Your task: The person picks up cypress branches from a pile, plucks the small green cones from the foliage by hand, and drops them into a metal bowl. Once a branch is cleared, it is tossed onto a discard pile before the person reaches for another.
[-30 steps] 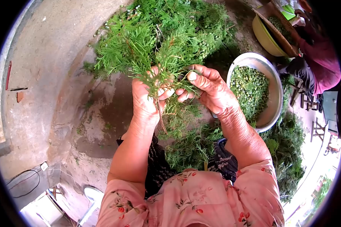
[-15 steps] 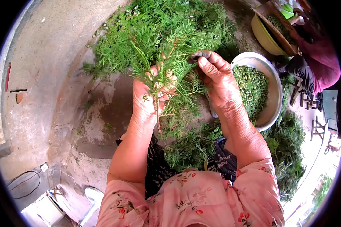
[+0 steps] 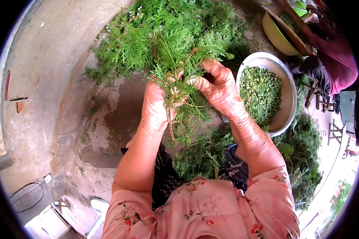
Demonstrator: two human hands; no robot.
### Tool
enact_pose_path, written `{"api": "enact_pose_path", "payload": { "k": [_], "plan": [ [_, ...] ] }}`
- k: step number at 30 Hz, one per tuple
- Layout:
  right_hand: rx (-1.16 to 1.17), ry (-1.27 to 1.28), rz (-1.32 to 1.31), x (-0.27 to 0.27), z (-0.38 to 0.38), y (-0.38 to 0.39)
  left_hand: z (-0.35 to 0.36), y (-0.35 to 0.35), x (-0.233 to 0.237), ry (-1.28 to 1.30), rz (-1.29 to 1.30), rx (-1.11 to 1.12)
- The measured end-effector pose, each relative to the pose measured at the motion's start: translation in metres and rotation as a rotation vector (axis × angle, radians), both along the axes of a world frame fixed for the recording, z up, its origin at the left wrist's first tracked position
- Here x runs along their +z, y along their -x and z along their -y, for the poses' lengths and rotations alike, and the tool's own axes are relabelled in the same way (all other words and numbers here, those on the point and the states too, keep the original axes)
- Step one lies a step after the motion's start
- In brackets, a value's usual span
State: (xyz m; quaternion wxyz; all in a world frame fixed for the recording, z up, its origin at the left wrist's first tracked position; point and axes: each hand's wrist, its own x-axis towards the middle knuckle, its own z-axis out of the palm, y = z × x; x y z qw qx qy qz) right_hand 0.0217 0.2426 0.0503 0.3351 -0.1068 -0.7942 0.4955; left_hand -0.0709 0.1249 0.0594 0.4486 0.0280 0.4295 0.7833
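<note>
My left hand [image 3: 157, 97] is closed round a leafy green sprig [image 3: 172, 81], whose bare brown stem hangs below the fist. Close beside it on the right, my right hand [image 3: 219, 85] has its thumb and fingers bent together at the sprig's foliage; whatever lies between the fingertips is hidden by leaves. Beyond both hands spreads a large heap of green branches [image 3: 127, 47] with some pale round cones. A metal basin [image 3: 289, 107] right of my right hand holds many small green cones [image 3: 259, 89].
More cut greenery [image 3: 203, 155] lies between my legs, and another pile [image 3: 303, 147] is below the basin. At the upper right, a yellow tub [image 3: 273, 36] with a woven tray [image 3: 293, 34] stands near another person in a dark pink top [image 3: 339, 59].
My right hand has moved left and in against the sprig, near my left hand. The sprig has shifted slightly within the view, still held by my left hand.
</note>
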Motion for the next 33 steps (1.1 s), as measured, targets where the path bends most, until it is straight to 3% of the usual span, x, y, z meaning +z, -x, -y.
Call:
{"api": "enact_pose_path", "payload": {
  "k": [2, 4, 6, 7, 8, 13, 14, 16, 18, 20, 22, 23, 27, 33],
  "plan": [
    [0.112, 0.167, 0.074, -0.002, 0.001, 0.0, -0.006, -0.008, 0.013, 0.019, -0.002, 0.029],
    [0.166, 0.112, 0.048, 0.0, 0.0, -0.002, -0.006, -0.009, 0.013, 0.039, -0.003, 0.055],
    [0.249, 0.364, -0.02, 0.003, 0.006, -0.001, 0.001, -0.001, -0.004, -0.087, 0.004, -0.048],
    [0.252, 0.579, 0.162, 0.004, -0.001, -0.004, 0.001, -0.004, -0.006, -0.009, -0.063, -0.027],
    [0.225, 0.918, 0.071, 0.013, 0.007, -0.002, 0.002, -0.009, -0.005, 0.056, -0.107, -0.033],
    [0.254, 1.562, -0.114, -0.003, -0.001, -0.006, -0.001, -0.006, 0.001, -0.069, 0.114, 0.002],
    [0.334, 1.519, -0.097, -0.007, -0.007, -0.005, 0.0, 0.004, -0.007, -0.146, 0.013, 0.007],
    [0.243, 1.343, -0.066, -0.002, -0.003, -0.004, 0.001, 0.009, -0.008, -0.096, 0.109, 0.144],
    [0.18, 1.239, 0.0, 0.001, 0.003, 0.0, 0.001, 0.012, -0.009, -0.165, 0.135, 0.094],
    [0.117, 1.133, 0.064, 0.006, 0.006, 0.0, -0.002, 0.004, -0.002, -0.056, 0.071, 0.164],
    [0.176, 0.852, 0.197, 0.011, 0.008, -0.002, 0.0, 0.01, -0.013, -0.133, 0.024, 0.069],
    [0.26, 0.777, 0.131, 0.0, 0.008, -0.002, 0.0, 0.008, -0.009, -0.094, -0.006, 0.075],
    [0.141, 0.081, 0.261, 0.006, 0.013, -0.001, -0.009, -0.002, -0.004, 0.027, -0.059, 0.135],
    [0.114, 0.124, 0.169, -0.005, 0.012, 0.001, -0.006, 0.0, -0.008, 0.036, 0.023, 0.101]
  ]
}}
